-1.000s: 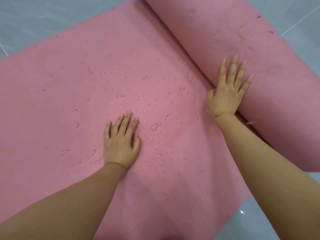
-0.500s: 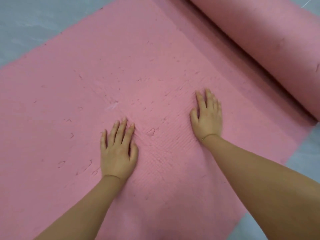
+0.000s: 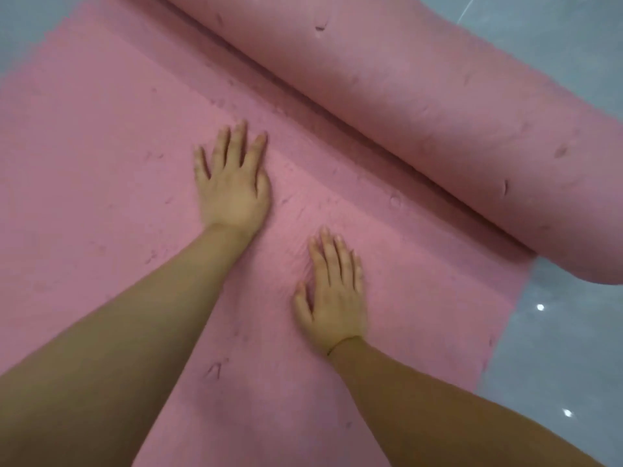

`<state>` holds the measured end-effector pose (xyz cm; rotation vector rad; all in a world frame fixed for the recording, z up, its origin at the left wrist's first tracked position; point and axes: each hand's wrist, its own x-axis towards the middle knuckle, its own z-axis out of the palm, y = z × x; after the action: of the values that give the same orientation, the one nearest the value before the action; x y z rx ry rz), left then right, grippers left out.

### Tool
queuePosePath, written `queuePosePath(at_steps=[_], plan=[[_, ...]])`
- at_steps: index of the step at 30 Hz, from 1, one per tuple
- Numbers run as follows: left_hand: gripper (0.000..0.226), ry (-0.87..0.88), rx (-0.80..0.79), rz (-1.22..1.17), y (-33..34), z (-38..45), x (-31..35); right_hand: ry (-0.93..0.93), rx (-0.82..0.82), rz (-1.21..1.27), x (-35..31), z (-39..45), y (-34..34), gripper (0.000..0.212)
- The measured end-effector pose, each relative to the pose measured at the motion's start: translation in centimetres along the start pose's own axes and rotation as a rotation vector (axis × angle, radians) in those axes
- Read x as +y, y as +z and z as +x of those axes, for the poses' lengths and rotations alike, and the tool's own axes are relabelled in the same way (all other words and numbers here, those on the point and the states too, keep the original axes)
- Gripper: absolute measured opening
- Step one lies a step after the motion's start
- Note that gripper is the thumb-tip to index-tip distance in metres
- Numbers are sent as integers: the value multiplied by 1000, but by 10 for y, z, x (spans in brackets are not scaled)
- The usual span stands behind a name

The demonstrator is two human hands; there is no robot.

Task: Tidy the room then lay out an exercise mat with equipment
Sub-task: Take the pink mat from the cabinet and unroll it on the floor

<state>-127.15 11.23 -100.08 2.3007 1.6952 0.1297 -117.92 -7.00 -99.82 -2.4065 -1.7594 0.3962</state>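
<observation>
The pink exercise mat point(image 3: 111, 170) lies partly unrolled on a grey tiled floor point(image 3: 556, 348), its flat stretch filling most of the view from the left edge to a straight side edge at the lower right, where bare floor shows. Its surface is pocked with small nicks and dents. The part still rolled up point(image 3: 421, 106) runs as a thick cylinder diagonally from the top centre down to the right edge, its end overhanging the mat's side edge onto the floor; a shadowed crease marks where roll meets flat sheet. The left hand point(image 3: 232, 183) presses palm-down on the flat sheet near the middle, fingers straight and slightly spread, the tips pointing toward the roll but short of it — a band of open mat lies between them and the crease. The right hand point(image 3: 333, 298) rests flat too, nearer the wearer and closer to the mat's right side edge, fingers straight and close together, thumb held out; fine ridges bunch in the foam just ahead of it. Both bare forearms reach in from the bottom. Grey floor also shows at the top left corner and beyond the roll at the top right — with a pale grout line point(image 3: 467, 10) there.
</observation>
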Motion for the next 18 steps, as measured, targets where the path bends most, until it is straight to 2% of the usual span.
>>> queuePosePath(at_steps=[3, 14, 18], plan=[[53, -75, 39, 29, 5, 19, 13, 6, -5, 19, 0, 3, -2, 67], [56, -62, 108, 65, 7, 19, 8, -15, 36, 11, -1, 2, 5, 66], [56, -54, 121, 88, 8, 19, 7, 7, 136, 81, -7, 21, 6, 70]])
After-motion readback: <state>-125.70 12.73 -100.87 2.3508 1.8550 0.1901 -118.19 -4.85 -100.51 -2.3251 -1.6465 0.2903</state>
